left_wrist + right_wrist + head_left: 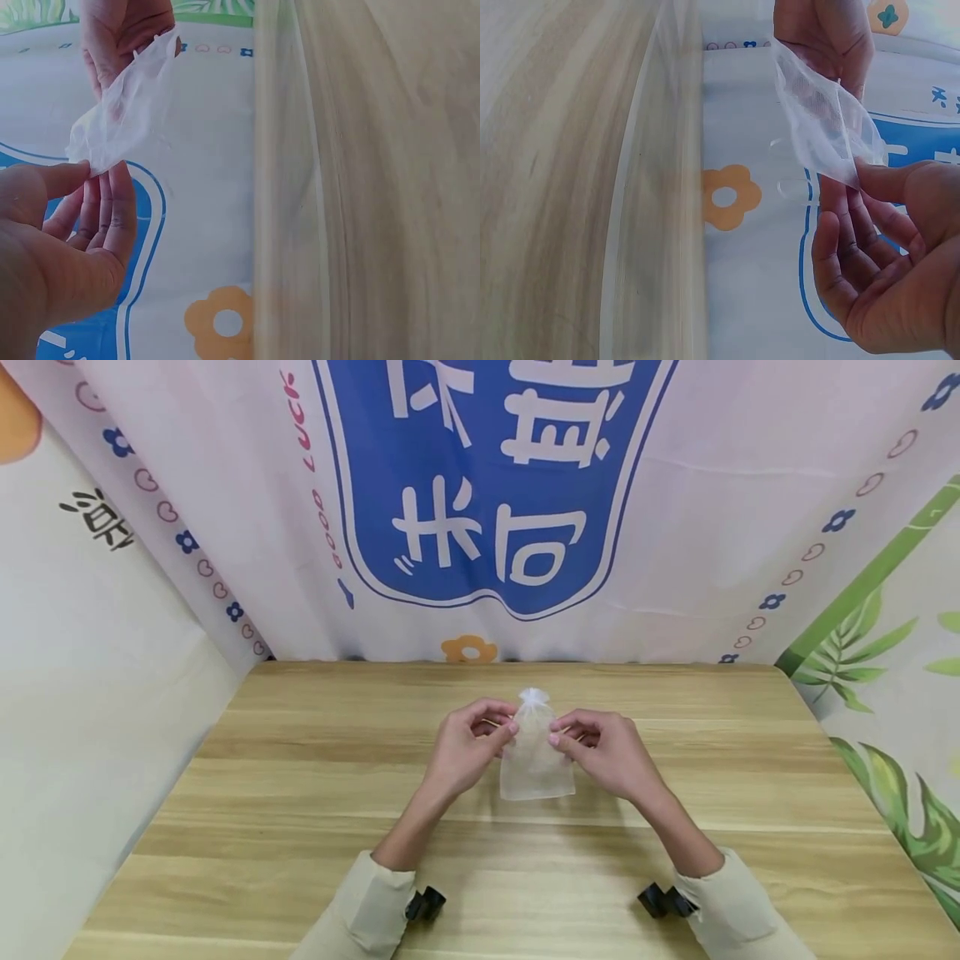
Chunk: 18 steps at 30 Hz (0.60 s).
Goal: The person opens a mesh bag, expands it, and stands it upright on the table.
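A small sheer white drawstring pouch [536, 764] hangs upright between both hands over the wooden table, its gathered, ruffled neck at the top. My left hand [468, 745] pinches its left edge between thumb and fingers, a little below the neck. On the opposite edge, my right hand [603, 749] pinches it the same way. In the left wrist view the pouch [124, 112] looks thin and see-through, with the left thumb on its near edge. The right wrist view shows the pouch [821, 116] stretched from the right thumb and fingers across to the left hand.
The wood-grain table [300, 827] spreads out beneath both forearms. Behind it hangs a white curtain [675, 568] with a blue printed panel and an orange flower. Black wrist mounts [426, 903] show at the sleeves. Leaf-patterned cloth [885, 677] covers the right side.
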Tool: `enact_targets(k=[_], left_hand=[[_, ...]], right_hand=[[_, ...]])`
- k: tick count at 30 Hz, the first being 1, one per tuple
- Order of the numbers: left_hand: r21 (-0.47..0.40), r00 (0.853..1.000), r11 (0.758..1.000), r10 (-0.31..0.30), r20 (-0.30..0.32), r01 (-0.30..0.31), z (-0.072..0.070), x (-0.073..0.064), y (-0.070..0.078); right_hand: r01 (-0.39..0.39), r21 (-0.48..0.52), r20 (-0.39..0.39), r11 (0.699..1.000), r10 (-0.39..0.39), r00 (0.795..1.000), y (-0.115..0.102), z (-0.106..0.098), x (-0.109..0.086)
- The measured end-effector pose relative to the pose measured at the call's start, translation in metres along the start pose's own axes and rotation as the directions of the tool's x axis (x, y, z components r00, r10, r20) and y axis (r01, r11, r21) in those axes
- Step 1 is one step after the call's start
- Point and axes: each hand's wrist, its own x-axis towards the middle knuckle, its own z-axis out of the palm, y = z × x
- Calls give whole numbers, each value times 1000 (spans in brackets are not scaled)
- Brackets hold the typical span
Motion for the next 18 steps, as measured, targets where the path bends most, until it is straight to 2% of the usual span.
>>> enact_targets(k=[10,14,18], left_hand=[[32,997,997,72,1,-72,-5,1,0],[58,994,993,99,48,-102,-1,0,0],[53,993,995,83,89,-87,3,-1,-1]], right_hand=[[16,-16,-20,1000,-16,1000,1,-2,2],[29,-9,-34,1000,-29,999,0,-2,3],[45,21,-50,999,-44,998,-1,-1,3]])
